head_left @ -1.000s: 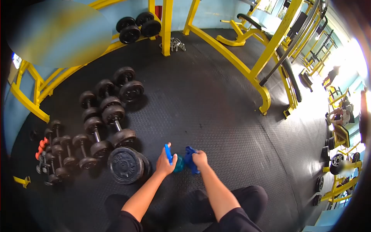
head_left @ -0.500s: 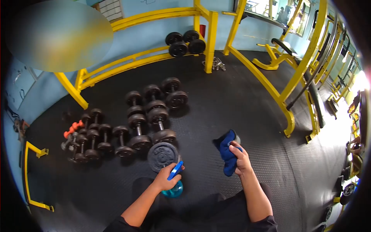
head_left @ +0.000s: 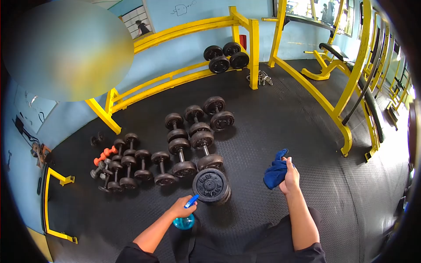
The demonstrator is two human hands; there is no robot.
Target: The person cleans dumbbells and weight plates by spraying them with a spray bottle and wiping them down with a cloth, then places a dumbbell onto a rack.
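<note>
My left hand is closed round the neck of a spray bottle with a blue trigger and teal liquid inside. Just beyond it a round black weight with raised lettering stands on end; whether it is a stack of plates or an upright dumbbell I cannot tell. Off to the right, my right hand grips a bunched dark blue cloth, held above the floor and apart from the weights. Past the round weight, large black dumbbells lie in rows on the floor.
Smaller dumbbells and an orange dumbbell lie to the left. A yellow rack along the wall bears black dumbbells. Yellow gym frames stand at right and far left. Black rubber matting covers the floor.
The view has turned left, so the weights sit further right. My left hand and bottle are now clear of the round weight's face. The cloth is turned and bunched differently in my right hand.
</note>
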